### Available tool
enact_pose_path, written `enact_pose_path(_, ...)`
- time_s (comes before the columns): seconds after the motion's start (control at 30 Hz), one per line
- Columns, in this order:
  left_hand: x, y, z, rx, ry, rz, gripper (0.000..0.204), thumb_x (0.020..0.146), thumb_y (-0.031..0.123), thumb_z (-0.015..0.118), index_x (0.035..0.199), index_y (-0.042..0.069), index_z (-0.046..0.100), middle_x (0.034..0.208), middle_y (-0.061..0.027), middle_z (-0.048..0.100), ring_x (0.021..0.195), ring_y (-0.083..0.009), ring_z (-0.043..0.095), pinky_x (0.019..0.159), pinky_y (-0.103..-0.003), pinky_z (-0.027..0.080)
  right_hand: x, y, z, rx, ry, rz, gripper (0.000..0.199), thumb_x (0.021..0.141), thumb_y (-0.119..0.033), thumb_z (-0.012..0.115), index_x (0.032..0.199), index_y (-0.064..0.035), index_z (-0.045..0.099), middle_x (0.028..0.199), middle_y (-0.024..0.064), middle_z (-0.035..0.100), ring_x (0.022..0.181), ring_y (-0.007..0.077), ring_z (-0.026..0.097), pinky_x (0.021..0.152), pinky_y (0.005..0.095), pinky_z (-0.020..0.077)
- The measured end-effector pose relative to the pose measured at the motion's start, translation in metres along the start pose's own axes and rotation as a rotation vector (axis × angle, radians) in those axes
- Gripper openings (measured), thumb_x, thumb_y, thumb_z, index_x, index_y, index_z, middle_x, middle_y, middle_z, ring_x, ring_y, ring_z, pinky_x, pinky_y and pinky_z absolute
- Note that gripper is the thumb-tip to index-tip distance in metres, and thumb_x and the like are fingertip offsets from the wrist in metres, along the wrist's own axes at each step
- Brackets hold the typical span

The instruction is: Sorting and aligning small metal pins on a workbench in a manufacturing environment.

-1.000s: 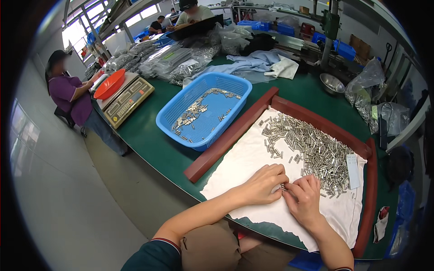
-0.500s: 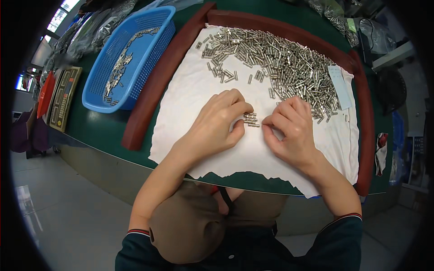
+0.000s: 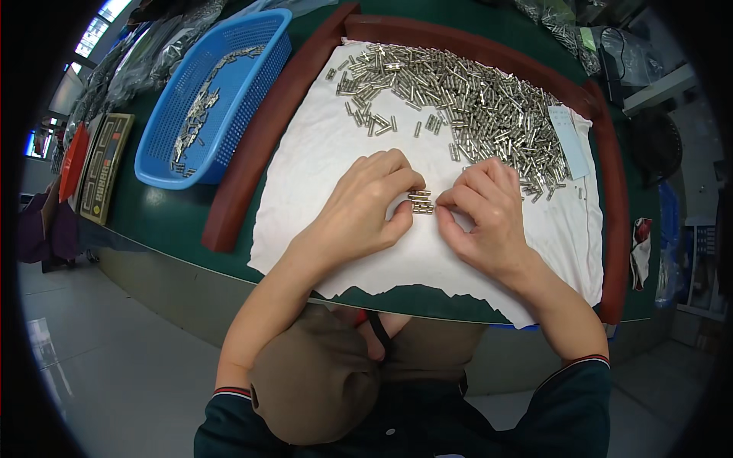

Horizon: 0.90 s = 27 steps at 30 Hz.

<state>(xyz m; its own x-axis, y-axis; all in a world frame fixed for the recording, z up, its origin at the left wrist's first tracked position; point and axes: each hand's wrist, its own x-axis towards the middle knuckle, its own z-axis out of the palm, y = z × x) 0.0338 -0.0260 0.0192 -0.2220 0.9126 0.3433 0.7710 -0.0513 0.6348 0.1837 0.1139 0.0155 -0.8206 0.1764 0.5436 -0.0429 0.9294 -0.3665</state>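
A small group of shiny metal pins (image 3: 421,202) lies side by side on a white cloth (image 3: 321,175), squeezed end to end between my hands. My left hand (image 3: 372,200), fingers bent, touches the pins' left ends with its index finger and thumb. From the other side, my right hand (image 3: 482,212) meets their right ends with closely pinched fingertips. Beyond my hands spreads a large heap of similar metal pins (image 3: 496,114), with a few loose ones at its left edge. Parts of the fingertips are hidden by the knuckles.
A dark red raised border (image 3: 244,164) surrounds the cloth on three sides. Left of it stands a blue plastic basket (image 3: 229,145) holding more metal parts. A pale blue paper slip (image 3: 569,141) lies at the heap's right. The green table (image 3: 145,221) ends near my forearms.
The pins between my hands were staggered and are now lined up more evenly. My right hand has drawn slightly closer to my left. The whole view has shifted a little.
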Motion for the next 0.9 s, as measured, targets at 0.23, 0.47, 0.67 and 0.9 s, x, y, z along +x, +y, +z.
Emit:
enact_pose_path(0.23, 0.000, 0.000, -0.001, -0.045, -0.014, 0.016, 0.020, 0.069, -0.005, 0.055, 0.088, -0.001, 0.062, 0.084, -0.0120, 0.059, 0.080, -0.0292, 0.059, 0.073, -0.037, 0.048, 0.000, -0.001, 0.003, 0.025, 0.015, 0.001, 0.014, 0.066, -0.002, 0.069, 0.078, -0.0080, 0.067, 0.078, 0.0014, 0.056, 0.086, 0.0228, 0.053, 0.080, 0.0392, 0.0379)
enact_pose_path(0.47, 0.003, 0.002, -0.005, -0.053, -0.067, 0.012, 0.022, 0.069, -0.004, 0.056, 0.090, -0.001, 0.062, 0.083, -0.0119, 0.058, 0.078, -0.0289, 0.059, 0.070, -0.036, 0.048, 0.000, 0.001, 0.001, 0.042, -0.012, -0.024, 0.014, 0.064, -0.002, 0.068, 0.077, -0.0081, 0.067, 0.078, 0.0011, 0.057, 0.084, 0.0220, 0.054, 0.080, 0.0389, 0.0378)
enact_pose_path(0.67, 0.001, 0.021, -0.003, 0.177, -0.063, 0.028, 0.030, 0.070, 0.008, 0.067, 0.098, -0.001, 0.062, 0.093, -0.0119, 0.056, 0.086, -0.0282, 0.059, 0.071, -0.039, 0.050, -0.002, 0.003, 0.003, 0.043, 0.030, 0.011, 0.013, 0.064, -0.001, 0.068, 0.076, -0.0077, 0.067, 0.076, 0.0015, 0.057, 0.083, 0.0222, 0.054, 0.079, 0.0385, 0.0379)
enact_pose_path(0.9, 0.006, 0.043, 0.004, 0.728, -0.300, 0.195, 0.017, 0.068, 0.003, 0.063, 0.083, -0.003, 0.057, 0.081, -0.0097, 0.052, 0.077, -0.0208, 0.057, 0.063, -0.030, 0.049, -0.002, 0.004, 0.002, 0.053, 0.045, 0.009, 0.012, 0.065, -0.001, 0.067, 0.075, -0.0075, 0.067, 0.075, 0.0017, 0.057, 0.081, 0.0223, 0.054, 0.077, 0.0377, 0.0379)
